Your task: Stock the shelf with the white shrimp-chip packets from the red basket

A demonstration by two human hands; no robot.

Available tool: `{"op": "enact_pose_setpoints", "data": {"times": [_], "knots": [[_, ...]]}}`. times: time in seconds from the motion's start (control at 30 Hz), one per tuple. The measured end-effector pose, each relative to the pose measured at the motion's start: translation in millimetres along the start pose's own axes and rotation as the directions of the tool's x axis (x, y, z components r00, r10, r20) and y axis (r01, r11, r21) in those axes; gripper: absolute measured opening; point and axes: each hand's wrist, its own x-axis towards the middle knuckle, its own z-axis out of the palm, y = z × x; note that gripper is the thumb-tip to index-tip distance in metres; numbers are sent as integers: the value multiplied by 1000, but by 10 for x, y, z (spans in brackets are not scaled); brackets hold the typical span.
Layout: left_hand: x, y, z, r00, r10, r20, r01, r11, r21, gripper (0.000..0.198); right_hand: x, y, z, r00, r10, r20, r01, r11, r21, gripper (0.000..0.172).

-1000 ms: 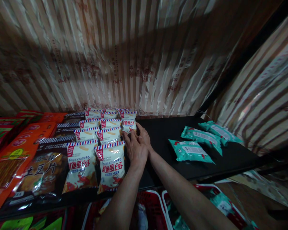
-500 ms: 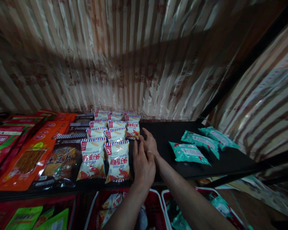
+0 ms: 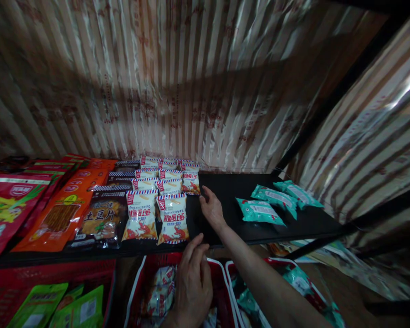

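My right hand hovers over the black shelf, fingers loosely stretched and nothing in them, close to a white snack bag standing at the right of its group. My left hand is above a red basket with a white rim, its fingers extended and holding nothing. Several white snack bags with red lettering stand in two rows, the front ones being the left bag and the right bag. More white bags lie in the basket, partly hidden by my left hand.
Teal packets lie on the shelf's right side, with more teal packets in the basket below. Dark potato-chip bags, orange packs and red bags fill the left. Green packets lie in another basket.
My left hand has drawn back from beside the front white bag, down over the basket. My right hand stays near the rear right bag. The view has shifted slightly.
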Motion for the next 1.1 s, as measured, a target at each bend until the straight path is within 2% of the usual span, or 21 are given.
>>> {"op": "enact_pose_setpoints", "data": {"times": [0.1,0.2,0.3,0.43,0.53,0.67,0.83,1.1], "knots": [[-51,-56,-3,998,31,-51,-31,999,7,37,28,-27,-5,999,30,-23,-30,999,13,47],[57,1,71,993,4,-115,-3,1000,9,39,89,-34,-26,997,71,-35,-70,997,40,46],[361,135,244,989,-48,-142,52,998,23,46,190,-39,-77,994,104,-19,-102,991,81,47],[922,240,521,976,-126,-175,136,990,46,53,408,-31,-134,990,135,37,-139,980,146,53],[1287,188,682,945,-226,-236,246,968,58,59,609,16,-113,982,167,83,-180,963,198,57],[1606,39,817,909,-280,-309,325,940,102,61,821,107,-29,967,212,140,-242,937,252,59],[1852,-45,870,870,-335,-363,413,896,163,63,959,179,18,954,226,196,-277,912,301,60],[2127,-44,807,812,-422,-403,514,844,154,64,1055,213,64,944,204,259,-292,882,370,60]]}}
